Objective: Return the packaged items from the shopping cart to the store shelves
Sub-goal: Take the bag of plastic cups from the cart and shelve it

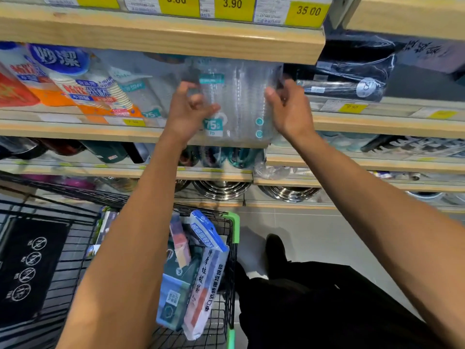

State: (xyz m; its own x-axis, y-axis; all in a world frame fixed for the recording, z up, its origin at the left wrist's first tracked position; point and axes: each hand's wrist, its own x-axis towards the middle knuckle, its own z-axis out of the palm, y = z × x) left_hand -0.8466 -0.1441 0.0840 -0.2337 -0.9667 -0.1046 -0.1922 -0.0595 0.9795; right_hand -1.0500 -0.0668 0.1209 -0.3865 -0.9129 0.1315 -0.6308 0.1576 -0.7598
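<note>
left hand (187, 110): fingers curled on cup pack's left side
right hand (289, 109): fingers clamped on its right side
cup pack (239, 102): clear, at shelf (75, 132) front edge
cart (230, 248): below, packs inside

You have only one view, from the camera on your head. It looks forward and down, with a wide angle, so the straight wooden shelf edge (161, 34) appears bent near the top of the frame. The camera is close to this shelf edge: the yellow price tags (232, 7) just above it are readable. Below the shelf edge, the lower shelves run across the middle of the view. Far below it, at the bottom left, you see down into the black wire shopping cart (226, 260), and at the bottom right the grey floor (314, 230). Both forearms reach up from the bottom toward the shelf edge.
</note>
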